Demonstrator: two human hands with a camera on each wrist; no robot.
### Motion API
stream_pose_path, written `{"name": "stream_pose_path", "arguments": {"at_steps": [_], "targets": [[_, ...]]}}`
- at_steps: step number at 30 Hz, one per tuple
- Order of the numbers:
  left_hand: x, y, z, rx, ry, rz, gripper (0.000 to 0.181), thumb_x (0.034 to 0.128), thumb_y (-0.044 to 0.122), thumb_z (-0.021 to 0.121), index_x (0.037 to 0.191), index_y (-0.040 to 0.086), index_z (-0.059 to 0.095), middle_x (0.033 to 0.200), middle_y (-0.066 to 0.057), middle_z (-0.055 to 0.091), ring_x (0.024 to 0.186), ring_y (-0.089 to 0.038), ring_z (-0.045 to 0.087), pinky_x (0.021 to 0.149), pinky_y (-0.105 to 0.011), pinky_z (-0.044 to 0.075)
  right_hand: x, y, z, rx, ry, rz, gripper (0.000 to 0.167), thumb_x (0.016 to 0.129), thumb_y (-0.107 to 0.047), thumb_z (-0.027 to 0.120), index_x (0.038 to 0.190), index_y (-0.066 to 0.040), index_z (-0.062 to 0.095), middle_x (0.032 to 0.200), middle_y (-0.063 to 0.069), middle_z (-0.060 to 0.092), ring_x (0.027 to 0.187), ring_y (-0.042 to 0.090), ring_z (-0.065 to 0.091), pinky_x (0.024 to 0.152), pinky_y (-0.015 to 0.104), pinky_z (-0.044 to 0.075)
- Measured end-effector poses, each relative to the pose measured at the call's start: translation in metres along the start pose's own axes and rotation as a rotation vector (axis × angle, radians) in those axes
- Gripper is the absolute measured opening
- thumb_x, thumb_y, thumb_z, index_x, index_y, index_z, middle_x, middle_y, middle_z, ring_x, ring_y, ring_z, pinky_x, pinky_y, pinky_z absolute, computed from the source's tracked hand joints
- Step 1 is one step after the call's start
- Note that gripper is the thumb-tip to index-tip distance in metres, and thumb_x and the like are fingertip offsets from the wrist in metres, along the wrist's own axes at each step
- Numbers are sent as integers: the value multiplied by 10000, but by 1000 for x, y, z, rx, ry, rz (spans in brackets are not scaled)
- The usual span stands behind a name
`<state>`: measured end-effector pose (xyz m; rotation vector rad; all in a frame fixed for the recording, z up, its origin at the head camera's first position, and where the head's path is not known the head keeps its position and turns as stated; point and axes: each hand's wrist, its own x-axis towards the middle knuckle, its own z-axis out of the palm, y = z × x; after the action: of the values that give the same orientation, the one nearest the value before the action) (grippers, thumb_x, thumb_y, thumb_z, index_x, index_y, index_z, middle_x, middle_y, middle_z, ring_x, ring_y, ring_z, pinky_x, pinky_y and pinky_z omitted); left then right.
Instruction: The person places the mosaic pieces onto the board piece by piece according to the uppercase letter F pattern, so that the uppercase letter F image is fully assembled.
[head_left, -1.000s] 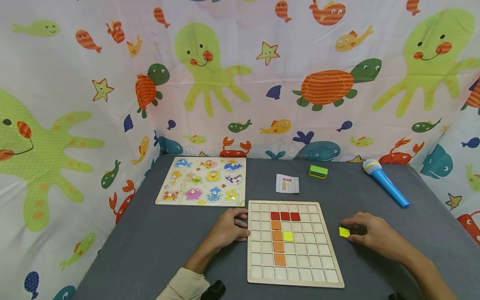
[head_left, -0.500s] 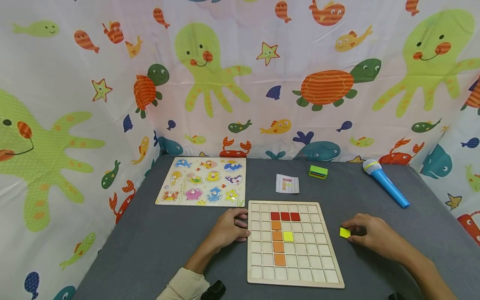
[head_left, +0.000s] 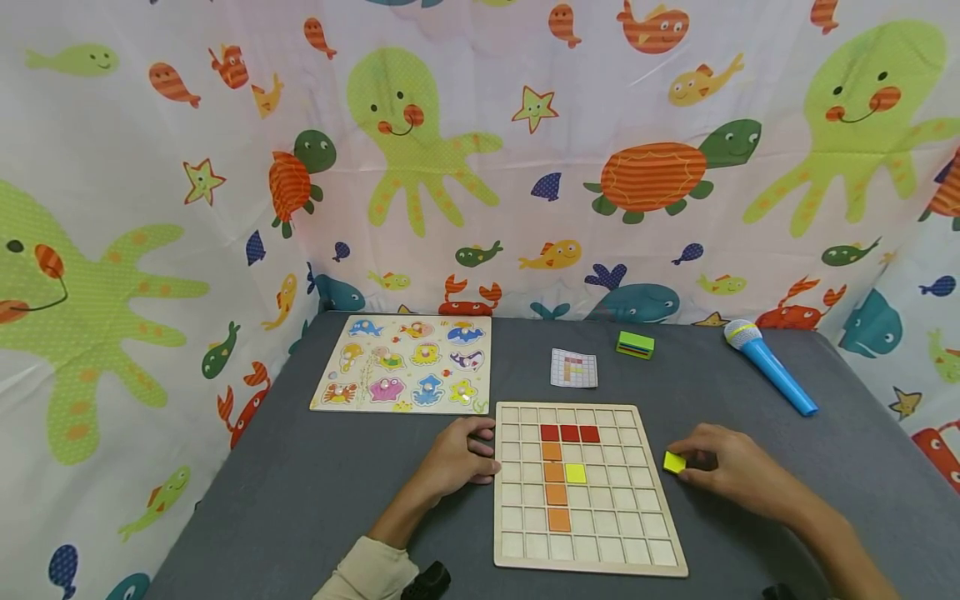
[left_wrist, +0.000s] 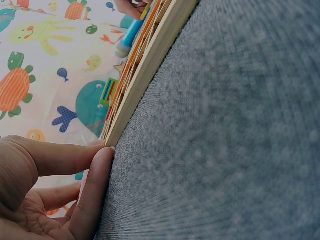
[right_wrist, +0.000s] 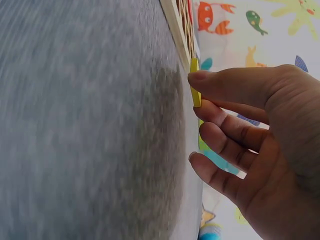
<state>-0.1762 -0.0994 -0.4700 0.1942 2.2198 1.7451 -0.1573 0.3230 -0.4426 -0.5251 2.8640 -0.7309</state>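
Observation:
My right hand (head_left: 738, 473) pinches a yellow square tile (head_left: 674, 462) between thumb and fingertips. It hovers just right of a wooden grid board (head_left: 592, 570). From the right wrist, the thin edge of the tile shows at the fingertips, with the other fingers loosely bent below. At the board's left side, my left hand (head_left: 457, 452) rests its thumb and fingertips against the frame; the left wrist view shows the fingertips touching the wooden edge (left_wrist: 145, 75). In the grid lie a row of red tiles (head_left: 570, 433), a column of orange tiles (head_left: 555, 472) and one yellow tile (head_left: 575, 473).
Behind the board lies a small printed pattern card (head_left: 573, 368). A stack of coloured tiles (head_left: 635, 344), green on top, stands beyond it. A blue toy microphone (head_left: 772, 368) lies back right, a sea-animal peg puzzle (head_left: 401, 364) back left. A printed curtain (head_left: 480, 167) encloses the grey table.
My right hand, with the yellow tile pinched in it, has shifted slightly left toward the board. The left hand stays at the board's edge.

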Motion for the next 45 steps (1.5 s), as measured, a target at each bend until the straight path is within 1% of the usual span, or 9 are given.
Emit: {"name": "stream_pose_path", "arguments": {"at_steps": [9, 21, 25, 28, 31, 34, 37, 40, 45], "targets": [[0, 1, 0, -11, 3, 8, 661, 844, -91, 812, 1452, -50, 558, 1278, -176, 596, 1030, -233, 669, 704, -381, 688, 13, -21, 6, 40, -32, -21, 297, 921, -284, 822, 1193, -170, 787, 971, -70, 598, 871, 80, 525, 666, 226, 432], [0, -1, -1, -7, -2, 13, 661, 845, -88, 813, 1453, -53, 557, 1282, -188, 596, 1035, -248, 671, 709, -376, 688, 25, -39, 17, 91, -71, -57, 321, 921, -322, 828, 1200, -170, 779, 989, -55, 591, 884, 106, 529, 658, 232, 432], [0, -1, 0, -7, -1, 14, 663, 847, -88, 812, 1457, -51, 555, 1288, -189, 595, 1038, -249, 671, 712, -376, 688, 28, -45, 20, 109, -74, -76, 321, 925, -319, 828, 1204, -165, 782, 1047, -53, 621, 912, 123, 543, 684, 232, 464], [0, -1, 0, -8, 0, 13, 663, 847, -88, 810, 1458, -51, 554, 1291, -191, 593, 1037, -250, 669, 714, -377, 688, 31, -48, 23, 102, -80, -101, 320, 929, -318, 828, 1205, -161, 784, 1077, -57, 631, 923, 121, 546, 701, 230, 486], [0, -1, 0, -9, 1, 13, 665, 845, -89, 810, 1457, -53, 553, 1289, -192, 593, 1034, -247, 669, 712, -377, 688, 34, -51, 26, 89, -90, -110, 320, 933, -320, 823, 1212, -166, 786, 1077, -77, 632, 926, 104, 545, 723, 232, 503], [0, -2, 0, -8, 3, 12, 665, 843, -87, 813, 1455, -52, 556, 1287, -191, 596, 1030, -242, 670, 709, -375, 688, 37, -55, 29, 81, -100, -116, 315, 939, -321, 817, 1217, -175, 788, 1085, -100, 639, 961, 102, 556, 772, 245, 530], [1, -2, 0, -8, 2, 15, 665, 841, -86, 815, 1453, -52, 559, 1284, -192, 596, 1024, -238, 669, 707, -374, 688, 39, -59, 32, 91, -104, -141, 297, 940, -306, 818, 1206, -176, 793, 1093, -106, 652, 997, 117, 571, 810, 263, 555], [1, -3, 0, -11, 0, 16, 662, 840, -89, 813, 1450, -52, 561, 1280, -193, 594, 1019, -233, 666, 705, -373, 687, 41, -63, 34, 99, -106, -163, 269, 938, -290, 821, 1184, -184, 800, 1088, -109, 658, 1019, 128, 579, 823, 275, 565], [2, -3, 0, -14, 2, 11, 656, 837, -93, 812, 1443, -51, 567, 1272, -188, 596, 1012, -228, 666, 701, -367, 686, 43, -67, 37, 99, -108, -176, 231, 936, -250, 819, 1160, -201, 801, 1070, -123, 653, 1014, 112, 582, 843, 302, 567]]}}
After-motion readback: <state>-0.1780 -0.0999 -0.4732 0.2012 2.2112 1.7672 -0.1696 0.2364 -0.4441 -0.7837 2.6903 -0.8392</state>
